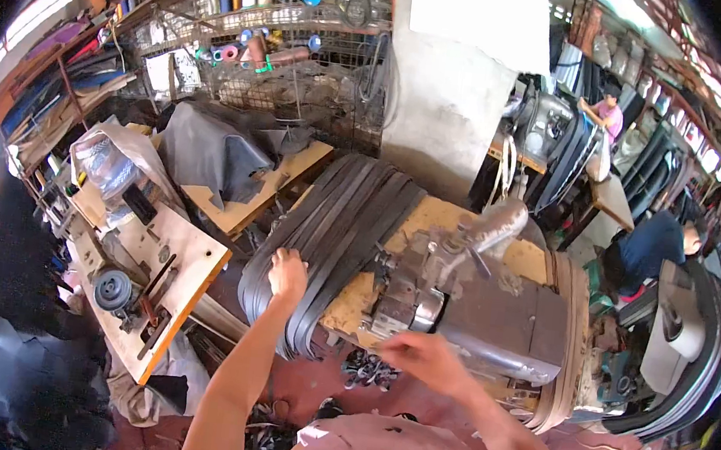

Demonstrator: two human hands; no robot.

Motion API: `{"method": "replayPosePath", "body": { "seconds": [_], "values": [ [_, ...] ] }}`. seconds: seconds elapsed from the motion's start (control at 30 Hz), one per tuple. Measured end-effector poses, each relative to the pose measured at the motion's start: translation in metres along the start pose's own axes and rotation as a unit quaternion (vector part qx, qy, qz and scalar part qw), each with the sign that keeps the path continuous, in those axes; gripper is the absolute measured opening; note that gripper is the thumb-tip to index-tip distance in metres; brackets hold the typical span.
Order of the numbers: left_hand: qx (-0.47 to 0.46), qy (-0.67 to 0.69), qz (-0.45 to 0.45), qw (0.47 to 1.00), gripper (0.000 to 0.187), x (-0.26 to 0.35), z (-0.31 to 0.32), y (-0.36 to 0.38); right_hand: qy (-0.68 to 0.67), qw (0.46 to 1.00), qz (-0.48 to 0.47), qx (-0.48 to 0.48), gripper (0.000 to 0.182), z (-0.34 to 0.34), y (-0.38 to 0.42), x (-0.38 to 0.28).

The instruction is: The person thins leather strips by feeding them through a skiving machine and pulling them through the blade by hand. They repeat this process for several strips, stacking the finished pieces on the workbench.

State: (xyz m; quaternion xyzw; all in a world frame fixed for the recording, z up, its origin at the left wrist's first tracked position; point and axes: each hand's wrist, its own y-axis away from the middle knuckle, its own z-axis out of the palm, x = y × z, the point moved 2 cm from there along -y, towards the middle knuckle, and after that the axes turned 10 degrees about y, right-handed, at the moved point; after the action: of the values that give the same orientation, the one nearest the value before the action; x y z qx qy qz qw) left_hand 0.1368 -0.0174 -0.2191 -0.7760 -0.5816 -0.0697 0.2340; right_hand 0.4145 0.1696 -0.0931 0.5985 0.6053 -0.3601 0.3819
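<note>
My left hand rests on a stack of long dark grey straps that drape over the wooden table edge toward me. My right hand hovers blurred at the near edge of the table, just below the head of a grey sewing machine. Its fingers look curled, and I cannot make out anything in them. The wooden tabletop carries both the straps and the machine.
Another wooden bench with a small motor wheel stands to the left. Dark sheet material lies on a table behind it. A white pillar rises at the back. Other people work at the right among hanging straps.
</note>
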Motion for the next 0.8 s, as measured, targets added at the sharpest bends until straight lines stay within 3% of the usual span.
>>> {"method": "replayPosePath", "body": {
  "seconds": [0.07,0.13,0.2,0.27,0.33,0.4,0.43,0.47,0.5,0.53,0.57,0.6,0.67,0.7,0.73,0.8],
  "values": [
    [-0.003,0.003,0.002,1.000,0.031,-0.003,0.002,-0.002,0.115,0.991,-0.028,-0.059,0.034,0.033,-0.056,0.005],
    [0.046,0.080,0.064,0.994,0.029,0.000,-0.039,0.015,-0.099,0.980,0.139,-0.097,0.042,0.083,-0.123,0.033],
    [-0.083,0.293,0.051,0.951,0.026,-0.015,-0.070,0.045,-0.229,0.943,0.221,-0.096,0.048,0.103,-0.164,0.048],
    [-0.195,0.354,0.064,0.913,0.025,-0.034,-0.103,0.088,-0.345,0.912,0.209,-0.070,0.040,0.106,-0.202,0.056],
    [-0.225,0.357,0.004,0.907,0.022,-0.089,-0.085,0.130,-0.383,0.905,0.176,0.062,0.035,0.094,-0.225,0.039],
    [-0.190,0.290,-0.018,0.938,0.021,-0.154,-0.063,0.162,-0.410,0.885,0.173,0.136,0.032,0.078,-0.243,0.038],
    [-0.251,0.125,-0.033,0.959,0.022,-0.187,-0.048,0.174,-0.400,0.884,0.192,0.146,0.029,0.068,-0.245,0.025],
    [-0.300,-0.045,-0.042,0.952,0.024,-0.220,-0.033,0.177,-0.408,0.889,0.153,0.140,0.029,0.064,-0.249,0.028],
    [-0.321,-0.062,-0.046,0.944,0.032,-0.246,-0.016,0.175,-0.361,0.907,0.168,0.141,0.029,0.067,-0.248,0.019],
    [-0.320,-0.057,-0.042,0.945,0.032,-0.231,-0.025,0.158,-0.310,0.922,0.184,0.142,0.029,0.071,-0.242,0.005],
    [-0.264,0.168,-0.054,0.948,0.036,-0.212,-0.033,0.136,-0.274,0.942,0.161,0.109,0.028,0.084,-0.231,-0.007],
    [-0.195,0.383,-0.067,0.900,0.039,-0.185,-0.051,0.111,-0.280,0.951,0.108,0.074,0.027,0.102,-0.222,-0.008],
    [-0.204,0.656,-0.191,0.701,0.052,-0.126,-0.078,0.065,-0.193,0.979,0.060,0.016,0.026,0.145,-0.203,-0.005],
    [-0.218,0.713,-0.183,0.641,0.058,-0.107,-0.081,0.043,-0.103,0.988,0.104,-0.039,0.028,0.164,-0.193,-0.001],
    [-0.232,0.764,-0.175,0.576,0.064,-0.094,-0.082,0.026,-0.029,0.996,0.033,-0.080,0.029,0.181,-0.183,0.000],
    [-0.208,0.769,-0.200,0.571,0.067,-0.084,-0.093,0.001,0.046,0.981,-0.044,-0.182,0.030,0.208,-0.182,0.016]
  ]
}}
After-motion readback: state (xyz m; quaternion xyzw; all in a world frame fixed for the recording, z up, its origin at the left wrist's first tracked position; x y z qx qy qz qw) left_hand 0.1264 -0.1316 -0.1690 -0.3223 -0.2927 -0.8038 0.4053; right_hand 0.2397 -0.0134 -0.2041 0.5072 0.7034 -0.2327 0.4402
